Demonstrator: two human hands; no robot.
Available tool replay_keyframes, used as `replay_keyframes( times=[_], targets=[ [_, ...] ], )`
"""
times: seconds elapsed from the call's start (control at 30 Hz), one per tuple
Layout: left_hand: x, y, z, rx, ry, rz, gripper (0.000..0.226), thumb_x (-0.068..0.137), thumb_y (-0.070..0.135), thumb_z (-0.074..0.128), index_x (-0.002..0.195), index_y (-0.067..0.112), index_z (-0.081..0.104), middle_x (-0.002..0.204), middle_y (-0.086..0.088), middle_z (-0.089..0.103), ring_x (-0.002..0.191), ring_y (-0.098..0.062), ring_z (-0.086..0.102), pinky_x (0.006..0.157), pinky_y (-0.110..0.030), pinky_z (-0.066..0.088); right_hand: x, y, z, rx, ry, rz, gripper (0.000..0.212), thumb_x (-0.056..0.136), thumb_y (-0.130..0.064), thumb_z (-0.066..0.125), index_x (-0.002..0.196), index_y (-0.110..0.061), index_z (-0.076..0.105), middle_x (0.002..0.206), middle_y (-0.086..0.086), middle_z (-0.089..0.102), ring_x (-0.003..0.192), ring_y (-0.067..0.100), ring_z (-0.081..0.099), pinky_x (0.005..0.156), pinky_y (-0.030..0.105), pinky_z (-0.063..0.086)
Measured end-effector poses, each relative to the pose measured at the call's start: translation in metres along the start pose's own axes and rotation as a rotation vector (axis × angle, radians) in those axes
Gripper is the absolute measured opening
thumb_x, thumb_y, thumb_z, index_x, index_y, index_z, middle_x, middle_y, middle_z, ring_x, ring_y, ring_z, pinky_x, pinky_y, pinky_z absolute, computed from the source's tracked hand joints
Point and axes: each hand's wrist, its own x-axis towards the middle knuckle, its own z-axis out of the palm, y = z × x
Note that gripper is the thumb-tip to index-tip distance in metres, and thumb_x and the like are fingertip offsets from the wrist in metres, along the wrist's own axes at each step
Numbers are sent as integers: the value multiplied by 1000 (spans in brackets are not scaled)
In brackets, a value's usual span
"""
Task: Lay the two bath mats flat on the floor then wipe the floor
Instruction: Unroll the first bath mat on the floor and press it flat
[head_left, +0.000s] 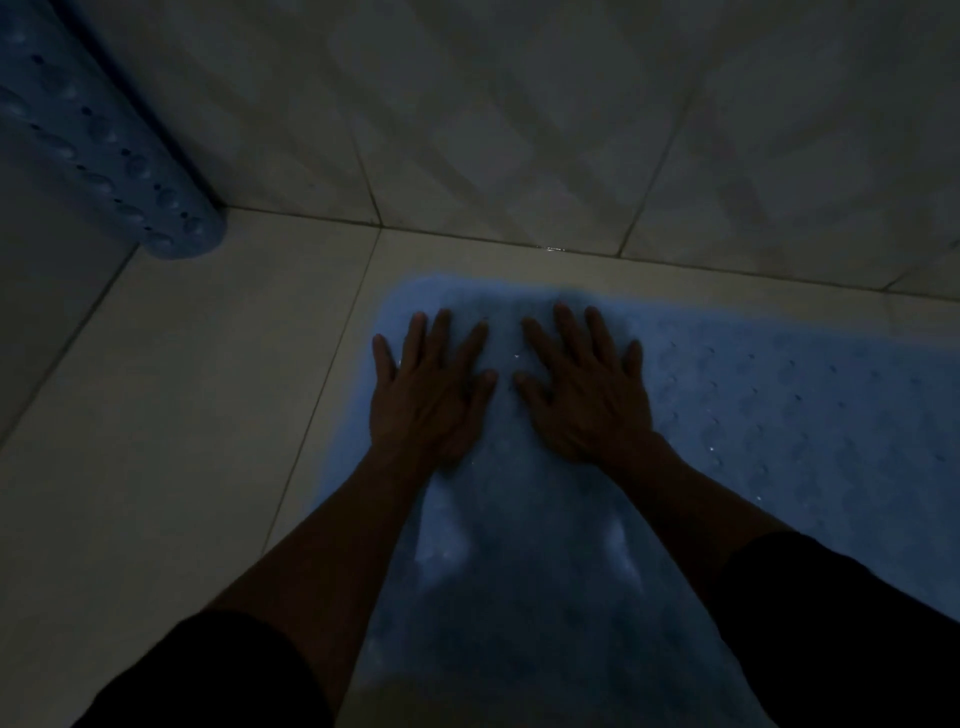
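On the tiled floor (171, 395), in dim light, a blue mat (779, 415) lies spread out, running from the middle of the view off to the right and down toward the near edge. Its far edge sits close to the foot of the wall (519, 130), with a narrow strip of floor between them. Both hands rest flat on the mat's left end, palms down, fingers straight and splayed, grasping nothing. The left hand (428, 387) lies near the mat's left border; the right hand (587, 384) lies just beside it, thumbs pointing toward each other with a small gap of mat between them. The mat extends under both hands and between the forearms toward the person. Dark sleeves (208, 670) cover the upper arms at the near edge. The mat's right part shows rows of small bumps and holes. A second mat (98, 140), also blue and dotted, stands in the far left corner, leaning against the wall, well apart from the hands.
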Motion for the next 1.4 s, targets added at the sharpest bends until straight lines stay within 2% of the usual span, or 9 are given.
replay_keyframes(
  times=[0.1, 0.3, 0.4, 0.53, 0.83, 1.03, 1.23, 1.33, 1.4],
  targets=[
    [0, -3, 6, -16, 29, -7, 61, 101, 62, 15, 157, 46, -2, 169, 2, -8, 154, -23, -14, 120, -60, -10, 0, 2, 8, -22, -11, -5, 64, 96, -65, 20, 153, -47, -3, 165, -11, -9, 151, 20, -13, 118, 61, -4],
    [-1, -3, 6, -28, 38, -22, 60, 101, 62, 16, 156, 49, -6, 169, 6, -8, 154, -21, -15, 121, -62, -4, 0, 0, 7, -51, -18, -2, 64, 96, -65, 16, 152, -48, -8, 164, -10, -12, 151, 22, -15, 117, 61, -4],
    [0, -2, 7, -29, 26, -44, 59, 102, 63, 15, 155, 50, -6, 169, 7, -8, 154, -19, -16, 121, -61, -3, 0, 0, 8, -71, 8, -2, 64, 96, -65, 20, 153, -47, -3, 165, -8, -6, 152, 24, -11, 117, 63, 0],
    [-1, -2, 7, 18, 85, -30, 59, 102, 63, 20, 157, 45, 10, 169, 4, 6, 156, -21, -3, 120, -62, 6, -2, 1, 9, -96, 75, -23, 62, 98, -63, 27, 154, -43, 12, 166, -4, 4, 153, 26, -3, 116, 64, 8],
    [-1, 1, 0, 39, 25, -24, 63, 100, 65, 18, 158, 43, 10, 169, 2, 5, 156, -25, -2, 119, -65, 8, -2, 2, 7, -67, 53, -15, 63, 97, -65, 26, 154, -45, 10, 166, -5, 1, 152, 25, -6, 116, 65, 6],
    [-3, 1, 6, 41, 75, -24, 65, 99, 65, 27, 158, 43, 12, 169, 4, 5, 156, -23, -1, 119, -64, 9, -2, 2, 9, -54, 69, 5, 62, 96, -65, 25, 154, -46, 10, 166, -6, 3, 153, 24, -5, 115, 64, 6],
    [2, 7, 1, 35, -84, -96, 64, 95, 72, 4, 153, 51, -15, 167, 8, -18, 153, -20, -19, 120, -60, -7, -4, 4, 5, -24, 36, -9, 61, 96, -63, 26, 153, -47, 10, 166, -6, 3, 153, 24, -4, 116, 63, 1],
    [-6, 22, -8, 114, -80, -130, 67, 95, 68, 1, 156, 44, -13, 168, 4, -15, 153, -24, -19, 120, -60, -7, -20, 15, -9, 13, -48, -40, 61, 98, -59, 27, 154, -45, 7, 166, -5, -2, 152, 22, -8, 117, 62, 0],
    [-16, 45, -8, 71, -61, -140, 69, 97, 64, 5, 159, 35, -7, 168, 1, -12, 154, -26, -17, 121, -59, -8, -51, 34, -16, 58, 9, 24, 62, 98, -58, 29, 155, -43, 9, 166, -4, 0, 152, 21, -6, 119, 60, 0]
  ],
)
